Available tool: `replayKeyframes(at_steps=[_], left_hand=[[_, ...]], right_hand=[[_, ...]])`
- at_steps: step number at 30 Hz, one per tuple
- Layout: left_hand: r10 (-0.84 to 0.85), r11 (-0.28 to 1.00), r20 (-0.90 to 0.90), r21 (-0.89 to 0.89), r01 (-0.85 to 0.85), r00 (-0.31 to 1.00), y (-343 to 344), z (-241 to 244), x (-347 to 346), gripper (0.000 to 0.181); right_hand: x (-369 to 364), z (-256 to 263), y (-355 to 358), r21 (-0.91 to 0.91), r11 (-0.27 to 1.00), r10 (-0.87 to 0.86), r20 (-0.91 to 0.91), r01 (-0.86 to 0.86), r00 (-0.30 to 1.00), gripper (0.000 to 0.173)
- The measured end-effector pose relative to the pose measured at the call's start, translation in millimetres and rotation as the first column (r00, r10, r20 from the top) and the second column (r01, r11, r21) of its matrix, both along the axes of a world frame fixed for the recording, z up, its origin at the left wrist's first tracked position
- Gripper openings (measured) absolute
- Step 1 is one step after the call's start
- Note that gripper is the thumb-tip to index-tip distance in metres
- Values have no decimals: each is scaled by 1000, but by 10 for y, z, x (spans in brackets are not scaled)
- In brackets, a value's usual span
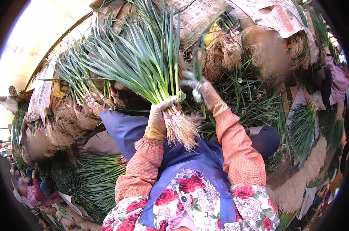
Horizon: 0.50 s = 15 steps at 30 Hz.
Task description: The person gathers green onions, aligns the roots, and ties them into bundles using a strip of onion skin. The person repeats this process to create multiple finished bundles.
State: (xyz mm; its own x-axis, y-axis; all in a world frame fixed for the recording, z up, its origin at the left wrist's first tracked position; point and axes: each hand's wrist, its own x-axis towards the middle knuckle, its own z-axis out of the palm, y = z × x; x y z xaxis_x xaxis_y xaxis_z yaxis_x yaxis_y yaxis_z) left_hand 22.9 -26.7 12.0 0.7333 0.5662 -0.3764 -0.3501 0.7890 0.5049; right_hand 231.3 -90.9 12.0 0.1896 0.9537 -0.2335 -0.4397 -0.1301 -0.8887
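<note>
My gloved left hand (158,117) is closed around a bundle of green garlic plants (151,78), just above their pinkish bulbs. The long leaves fan up and to the left, and the pale roots (183,131) hang over my blue apron (168,156). To the right of the bundle is my gloved right hand (204,91), blurred, with a few green leaves (198,60) at its fingers. Whether those leaves are gripped is hard to tell. Both hands have worn, stained gloves with checked oversleeves above them.
More garlic plants with roots (76,111) lie at the left, and a rooted bunch (225,49) lies ahead. Loose leaves (249,101) cover the ground at the right. Printed sacks (191,20) lie ahead. Co-workers sit at the far right (337,78) and lower left (37,193).
</note>
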Motion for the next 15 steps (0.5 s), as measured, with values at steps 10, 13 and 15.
replayKeyframes(at_steps=[10,13,15], left_hand=[[129,990,88,-65,-123,988,-82,105,61,31],[127,989,107,-86,-118,986,-66,79,30,29],[136,989,61,-71,-131,989,-74,149,53,28]], right_hand=[[-2,254,-112,-25,1000,19,263,-13,965,14],[325,255,-156,-80,970,-201,272,230,941,19],[243,200,-253,-180,982,-27,173,58,985,37]])
